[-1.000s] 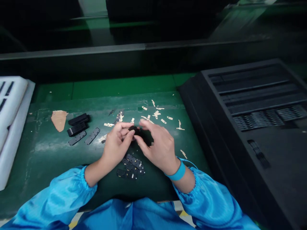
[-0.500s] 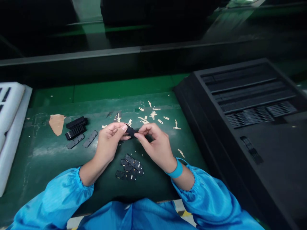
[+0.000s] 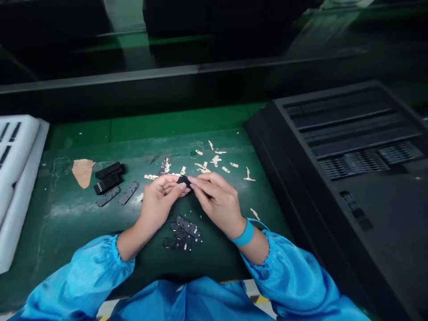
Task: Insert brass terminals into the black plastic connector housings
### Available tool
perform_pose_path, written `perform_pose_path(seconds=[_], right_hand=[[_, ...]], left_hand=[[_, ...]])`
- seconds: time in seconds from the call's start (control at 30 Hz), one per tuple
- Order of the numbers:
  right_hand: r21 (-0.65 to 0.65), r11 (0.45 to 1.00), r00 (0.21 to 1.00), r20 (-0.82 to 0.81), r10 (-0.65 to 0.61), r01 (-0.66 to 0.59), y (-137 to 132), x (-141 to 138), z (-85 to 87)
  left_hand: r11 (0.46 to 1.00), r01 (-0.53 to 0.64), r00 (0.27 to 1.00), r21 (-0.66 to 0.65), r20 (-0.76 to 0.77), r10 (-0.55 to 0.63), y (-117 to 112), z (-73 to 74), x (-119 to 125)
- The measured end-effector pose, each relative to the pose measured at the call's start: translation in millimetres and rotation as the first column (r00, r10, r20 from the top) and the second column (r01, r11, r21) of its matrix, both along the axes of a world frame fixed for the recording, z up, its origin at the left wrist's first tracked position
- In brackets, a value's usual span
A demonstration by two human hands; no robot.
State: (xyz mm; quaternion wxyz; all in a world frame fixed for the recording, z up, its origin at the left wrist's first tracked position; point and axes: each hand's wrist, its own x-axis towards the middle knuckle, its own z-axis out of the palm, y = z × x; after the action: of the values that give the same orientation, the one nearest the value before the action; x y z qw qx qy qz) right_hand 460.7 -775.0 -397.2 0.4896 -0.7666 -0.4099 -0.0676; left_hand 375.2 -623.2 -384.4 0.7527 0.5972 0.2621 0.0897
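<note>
Between my two hands is a small black plastic part [image 3: 183,180], held over the middle of the table. My left hand [image 3: 160,198] is closed on its left side, thumb on top. The fingertips of my right hand [image 3: 219,200] pinch or press its right end and hide part of it. Below my hands lies a loose pile of black parts [image 3: 185,232] with small metal-coloured spots. Cream-coloured strips [image 3: 216,160] are scattered just beyond my hands. To the left, several slim black parts [image 3: 109,183] are stacked, with two flat grey-black pieces [image 3: 128,193] beside them.
A brown paper scrap [image 3: 82,173] lies on the green table [image 3: 73,232] at the left. White foam trays [image 3: 23,178] stand at the far left edge. A large black tray [image 3: 377,214] with rows of slots fills the right side.
My right fingers have shifted their grip and now lie over the right end of the black part. The part has turned and shows less. The view has shifted slightly.
</note>
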Motion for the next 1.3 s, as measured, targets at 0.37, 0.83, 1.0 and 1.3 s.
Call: perform_pose_path(seconds=[0.37, 0.83, 1.0, 1.3], right_hand=[[0.084, 0.993, 0.993, -0.093, -0.070, 0.078, 2, 0, 5.4], [0.096, 0.994, 0.999, 0.003, -0.052, 0.052, 3, -6, 1.5], [0.046, 0.996, 0.995, 0.072, -0.075, 0.071, 1, -7, 3.3], [0.010, 0.997, 0.996, 0.061, -0.072, 0.072, 2, -10, 3.8]], left_hand=[[0.998, -0.015, 1.000, -0.053, -0.010, 0.014, 0, 0.0, 2], [0.981, -0.002, 0.996, 0.194, 0.088, -0.016, -7, 9.3, -1], [0.962, 0.007, 0.996, 0.274, 0.079, -0.030, -8, 5.7, -5], [0.949, 0.035, 0.996, 0.313, 0.069, -0.060, -7, 4.7, -3]])
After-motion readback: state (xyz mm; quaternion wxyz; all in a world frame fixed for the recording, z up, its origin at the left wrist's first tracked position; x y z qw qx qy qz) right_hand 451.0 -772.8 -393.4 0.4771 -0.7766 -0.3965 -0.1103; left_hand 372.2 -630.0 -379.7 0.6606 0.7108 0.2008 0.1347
